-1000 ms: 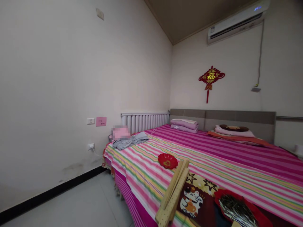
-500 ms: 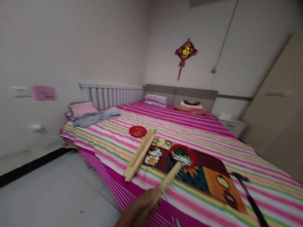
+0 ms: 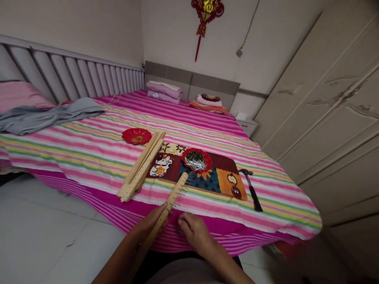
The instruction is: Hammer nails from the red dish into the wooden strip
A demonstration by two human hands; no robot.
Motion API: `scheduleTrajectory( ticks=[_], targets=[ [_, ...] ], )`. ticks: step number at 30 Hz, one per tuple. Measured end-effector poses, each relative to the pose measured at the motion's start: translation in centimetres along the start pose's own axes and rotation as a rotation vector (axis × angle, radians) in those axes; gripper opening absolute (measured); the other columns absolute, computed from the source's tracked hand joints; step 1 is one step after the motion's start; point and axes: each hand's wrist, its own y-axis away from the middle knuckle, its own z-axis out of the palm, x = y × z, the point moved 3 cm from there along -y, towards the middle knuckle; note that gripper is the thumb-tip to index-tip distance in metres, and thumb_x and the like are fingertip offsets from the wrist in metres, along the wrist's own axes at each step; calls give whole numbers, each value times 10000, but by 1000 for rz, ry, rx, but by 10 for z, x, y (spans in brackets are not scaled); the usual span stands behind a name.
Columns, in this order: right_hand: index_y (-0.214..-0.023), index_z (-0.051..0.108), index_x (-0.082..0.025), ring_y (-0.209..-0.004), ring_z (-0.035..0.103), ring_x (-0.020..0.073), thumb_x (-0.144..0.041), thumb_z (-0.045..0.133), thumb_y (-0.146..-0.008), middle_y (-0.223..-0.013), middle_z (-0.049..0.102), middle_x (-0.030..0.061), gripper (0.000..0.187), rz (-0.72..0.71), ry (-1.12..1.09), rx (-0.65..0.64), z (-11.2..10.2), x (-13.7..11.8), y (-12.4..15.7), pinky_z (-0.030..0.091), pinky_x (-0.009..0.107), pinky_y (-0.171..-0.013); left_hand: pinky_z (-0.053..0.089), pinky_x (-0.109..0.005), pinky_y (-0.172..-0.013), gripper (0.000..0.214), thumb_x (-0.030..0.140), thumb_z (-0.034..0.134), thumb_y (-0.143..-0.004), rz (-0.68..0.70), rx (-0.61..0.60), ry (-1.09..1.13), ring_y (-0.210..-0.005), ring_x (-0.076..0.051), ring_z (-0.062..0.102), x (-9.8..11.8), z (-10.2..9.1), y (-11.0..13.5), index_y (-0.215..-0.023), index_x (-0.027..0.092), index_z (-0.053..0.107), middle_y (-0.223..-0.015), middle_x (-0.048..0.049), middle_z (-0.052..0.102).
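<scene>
Hands at a wooden strip on the bed's edge.

Head view: the left hand (image 3: 154, 225) is closed round the near end of a thin wooden strip (image 3: 174, 195) set with nails, which slants away over the striped bedcover (image 3: 89, 150). The right hand (image 3: 194, 232), just beside it, has its fingers curled; whether it pinches a nail I cannot tell. Past the strip's far end lie a red dish of nails (image 3: 197, 159), two more strips (image 3: 142, 165) and a hammer (image 3: 251, 189). The strip looks light and stiff, best held on its bare edges, clear of the nail points.
</scene>
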Motion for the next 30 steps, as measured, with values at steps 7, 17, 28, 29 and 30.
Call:
scheduleTrajectory(
  ticks=[7,17,28,29,30],
  targets=[
    [-981,562,-171,-685,643,195,-212,447,-877,-829,703,67,161,50,161,-52,16,-18,-13,366,247,-549,285,-233,-405,548,710,410,-722,173,23,-49,-396,-98,388,-3,2,5,-682,172,508,-464,44,454],
    [-909,591,-146,-683,648,241,-190,454,-858,-843,694,124,152,50,325,-162,23,-16,-15,395,279,-545,234,-231,-395,544,743,451,-658,129,61,-93,-385,-85,325,8,11,16,-660,199,442,-429,70,397],
    [-907,603,-143,-745,627,251,-142,457,-802,-856,679,138,180,102,142,-229,22,-22,-7,445,333,-655,395,-278,-533,535,709,450,-684,231,161,-264,-535,-150,498,31,16,-2,-691,178,514,-555,17,527],
    [-902,606,-143,-741,627,250,-137,460,-798,-845,679,138,179,138,106,-224,22,-20,-6,446,337,-662,389,-278,-529,532,706,454,-682,241,190,-295,-535,-152,497,30,17,-6,-695,178,517,-551,18,520],
    [-892,608,-148,-739,626,246,-140,462,-799,-831,679,132,173,178,64,-218,23,-18,-5,446,339,-668,381,-278,-520,538,710,441,-685,243,221,-322,-529,-155,495,29,18,-10,-697,178,521,-543,18,512]
  ],
)
